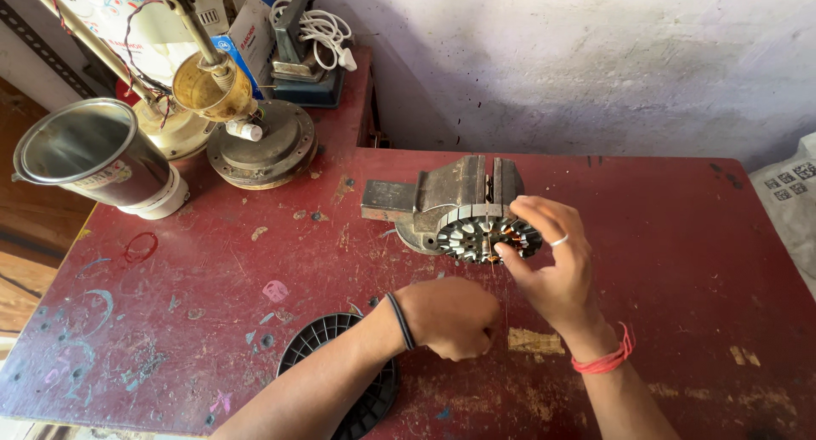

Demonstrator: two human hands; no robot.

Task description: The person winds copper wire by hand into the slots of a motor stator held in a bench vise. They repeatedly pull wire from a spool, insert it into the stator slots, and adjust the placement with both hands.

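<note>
A round slotted metal stator (483, 234) with copper winding is clamped in a small grey bench vise (450, 195) on the worn red table (212, 270). My right hand (552, 266), with a ring and a red thread on the wrist, rests its fingertips on the stator's front right edge. My left hand (450, 317), a black band on its wrist, is a closed fist just in front of the stator; a thin wire seems to run up from it to the stator. A black plastic spool (340, 380) lies flat under my left forearm.
At the back left stand a metal can (93, 155), a ceiling-fan motor housing (268, 147) with a brass-coloured cup and rod, and a dark device with a white cable (319, 32). A white wall rises behind the table, and a white sack (790, 202) sits at the right edge.
</note>
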